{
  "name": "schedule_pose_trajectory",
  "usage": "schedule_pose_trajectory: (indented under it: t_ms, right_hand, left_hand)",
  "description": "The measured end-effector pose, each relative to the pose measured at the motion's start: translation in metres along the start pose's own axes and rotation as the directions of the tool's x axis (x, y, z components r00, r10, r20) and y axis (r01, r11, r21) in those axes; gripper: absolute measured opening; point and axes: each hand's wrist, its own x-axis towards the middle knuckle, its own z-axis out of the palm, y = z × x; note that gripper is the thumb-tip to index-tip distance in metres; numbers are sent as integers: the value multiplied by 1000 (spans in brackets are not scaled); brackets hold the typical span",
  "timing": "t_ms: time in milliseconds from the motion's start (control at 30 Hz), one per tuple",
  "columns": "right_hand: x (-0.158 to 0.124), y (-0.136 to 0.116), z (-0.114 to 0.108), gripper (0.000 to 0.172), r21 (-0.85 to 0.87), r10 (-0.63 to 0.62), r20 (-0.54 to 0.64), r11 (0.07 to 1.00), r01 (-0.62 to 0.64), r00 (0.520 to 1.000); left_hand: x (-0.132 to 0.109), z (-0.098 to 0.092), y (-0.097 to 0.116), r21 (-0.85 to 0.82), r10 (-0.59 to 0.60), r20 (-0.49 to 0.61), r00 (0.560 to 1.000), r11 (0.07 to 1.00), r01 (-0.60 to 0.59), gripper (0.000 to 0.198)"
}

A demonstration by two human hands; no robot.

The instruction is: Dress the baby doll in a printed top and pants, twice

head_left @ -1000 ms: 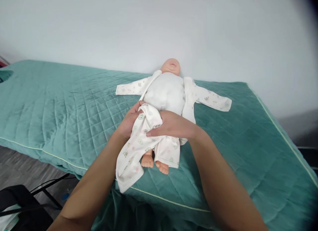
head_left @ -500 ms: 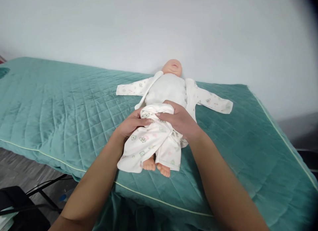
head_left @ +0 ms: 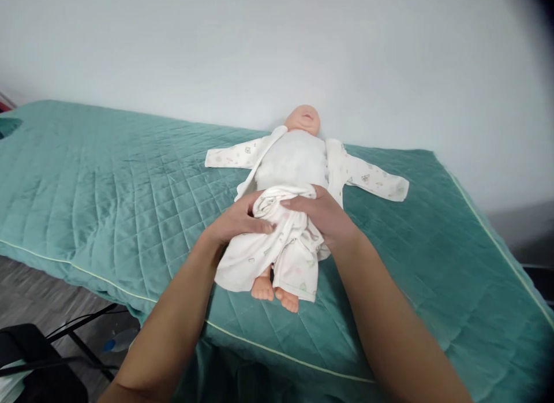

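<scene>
A baby doll (head_left: 292,157) lies on its back on a green quilted cover, head toward the wall. It wears an open white printed jacket (head_left: 375,181) with both sleeves spread out. White printed trousers (head_left: 298,264) lie over its legs, bunched at the waist, and its two feet (head_left: 263,287) show below the hems. My left hand (head_left: 240,221) grips the bunched cloth from the left, thumb on top. From the right, my right hand (head_left: 322,212) holds the rolled waistband, thumb across it. The fingertips under the cloth are hidden.
The green quilted cover (head_left: 108,189) spreads over a bed or table against a pale wall (head_left: 216,51). At the lower left are a black bag-like object (head_left: 38,362), dark metal bars and a bottle with a blue cap (head_left: 121,339) on the floor.
Both hands have shifted slightly right with the trousers, and the cloth is more bunched at the waist. The left trouser leg has drawn up a little, showing more of one foot.
</scene>
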Motion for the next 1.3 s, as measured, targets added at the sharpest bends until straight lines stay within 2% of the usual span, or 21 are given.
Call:
schedule_pose_trajectory:
  t_ms: [67, 133, 233, 333, 400, 533, 700, 767, 833, 933, 1033, 1133, 1300]
  right_hand:
    - [1, 0, -1, 28, 98, 6, -11, 995, -5, 1000]
    - [2, -1, -1, 27, 109, 0, -17, 994, 2, 1000]
    - [1, -4, 2, 28, -6, -11, 10, 1000, 11, 1000]
    - [0, -8, 6, 34, -218, 27, 162, 976, 9, 986]
    - [-2, -11, 7, 32, -338, 72, 236, 941, 12, 969]
    - [-4, -12, 6, 27, -376, 98, 192, 926, -19, 976]
    - [-7, -7, 0, 30, -282, 41, 151, 959, 3, 988]
    - [-6, -5, -2, 30, -335, -11, 133, 941, 56, 991]
    - [-5, -4, -4, 23, -465, -67, 129, 877, 120, 989]
    - [-3, -2, -4, 12, -659, -128, 182, 720, 217, 975]
    - [-4, -1, -3, 13, -757, -124, 253, 592, 276, 960]
    - [-4, 0, -3, 14, -800, -97, 282, 525, 290, 954]
    - [-2, 2, -8, 17, -826, -42, 337, 467, 317, 941]
  left_hand:
    - [0, 3, 2, -18, -70, 7, 998, 997, 70, 52]
    - [0, 6, 1, -88, -93, -46, 995, 992, 89, 47]
    - [0, 7, -4, -222, -50, -154, 987, 975, 15, 43]
    - [-1, 4, -8, -283, -54, -217, 975, 959, -10, 39]
    - [-2, 3, -9, -292, -68, -226, 972, 956, -1, 37]
    - [-6, 12, -7, -265, -48, -236, 971, 964, -17, 31]
    - [-20, 43, 4, -227, -14, -344, 939, 971, -69, 34]
    - [-31, 58, 9, -199, -18, -396, 918, 978, -67, 33]
    - [-44, 72, 13, -168, -29, -445, 895, 985, -51, 31]
    - [-67, 93, 16, -173, -114, -497, 860, 984, 30, 32]
    - [-90, 113, 16, -237, -194, -535, 822, 969, 75, 33]
    - [-108, 134, 16, -313, -201, -584, 786, 950, 11, 28]
    - [-127, 165, 10, -417, -250, -633, 732, 907, -51, 24]
